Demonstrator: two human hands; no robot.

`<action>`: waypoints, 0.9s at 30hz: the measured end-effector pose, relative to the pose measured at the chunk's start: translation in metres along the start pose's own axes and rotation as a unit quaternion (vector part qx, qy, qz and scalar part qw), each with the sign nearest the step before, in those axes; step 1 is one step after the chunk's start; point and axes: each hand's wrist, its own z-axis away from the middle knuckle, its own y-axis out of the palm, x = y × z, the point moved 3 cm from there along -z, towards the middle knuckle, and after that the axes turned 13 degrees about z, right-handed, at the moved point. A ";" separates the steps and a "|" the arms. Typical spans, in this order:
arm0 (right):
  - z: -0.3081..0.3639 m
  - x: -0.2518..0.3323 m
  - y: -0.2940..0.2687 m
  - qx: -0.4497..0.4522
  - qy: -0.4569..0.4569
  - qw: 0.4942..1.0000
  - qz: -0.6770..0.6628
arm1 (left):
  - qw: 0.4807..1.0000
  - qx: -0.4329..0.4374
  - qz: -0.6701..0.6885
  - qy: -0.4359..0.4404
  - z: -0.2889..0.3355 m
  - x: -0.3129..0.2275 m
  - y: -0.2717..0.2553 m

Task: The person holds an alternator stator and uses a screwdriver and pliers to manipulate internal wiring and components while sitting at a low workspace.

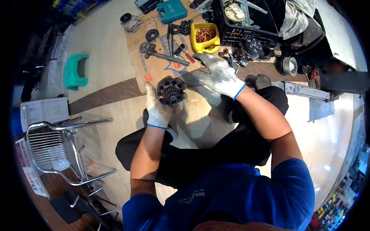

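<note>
In my left hand (158, 109), gloved in white knit, I hold a dark round alternator rotor (172, 91) with claw-like poles and fan blades facing up. The fingers wrap its left and lower side. My right hand (221, 75), in a greyed white glove, hovers to the right of the rotor with its fingers stretched out and nothing visible in them. Beyond the hands, a hammer-like tool (169, 57) with a long dark handle lies on a cardboard sheet (138, 63). A red-handled screwdriver (189, 57) lies beside it, and a black ring-shaped part (152, 35) is farther left.
A yellow tub (194, 43) holds copper-coloured pieces. Behind it are a teal case (172, 10) and a black crate (235, 37). A pulley-fronted part (253, 48) sits by the crate. At left stand a green stool (73, 72) and a metal chair (54, 146).
</note>
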 end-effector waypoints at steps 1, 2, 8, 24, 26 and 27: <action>0.000 0.004 0.001 0.026 -0.006 1.000 -0.004 | 1.000 0.015 0.011 -0.014 -0.007 -0.003 -0.005; 0.000 0.009 0.002 0.051 -0.011 0.999 -0.009 | 0.999 0.030 0.022 -0.027 -0.011 -0.002 -0.011; 0.004 0.015 0.017 0.018 -0.115 0.992 0.057 | 0.991 -0.047 0.126 -0.025 -0.023 0.002 -0.010; 0.005 0.037 0.025 -0.040 -0.204 0.976 0.067 | 0.993 0.043 0.108 -0.014 -0.017 -0.013 -0.010; 0.004 0.041 0.028 -0.012 -0.210 0.976 0.051 | 0.986 0.065 -0.099 0.118 -0.032 -0.013 -0.047; 0.004 0.038 0.028 0.001 -0.206 0.977 0.048 | 0.987 0.057 -0.095 0.120 -0.035 -0.012 -0.043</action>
